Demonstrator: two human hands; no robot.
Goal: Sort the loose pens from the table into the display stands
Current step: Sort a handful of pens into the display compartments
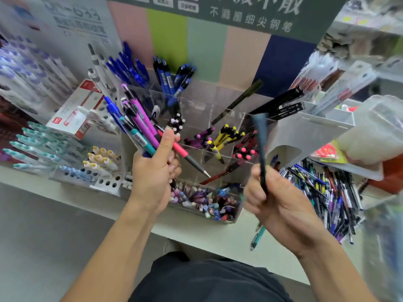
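Note:
My left hand (pixel 156 171) grips a bundle of pens (pixel 135 120), purple, blue, teal and one pink-barrelled, fanned up and to the left, thumb raised along them. My right hand (pixel 274 199) holds a single dark teal pen (pixel 261 147) upright, blurred by motion. Both hands hover over the clear acrylic display stand (pixel 229 110), whose compartments hold blue, black, yellow, purple and pink pens. A heap of loose pens (pixel 322 195) lies on the table to the right of my right hand. One teal pen (pixel 257 236) lies near the table's front edge.
A clear front tray (pixel 205 201) holds several pastel pen caps. To the left stand a perforated stand of teal and yellow pens (pixel 65 153) and a white-and-red box (pixel 76 112). White bins (pixel 309 131) and packaged pens (pixel 327 81) sit at the right. The table edge (pixel 196 234) runs below.

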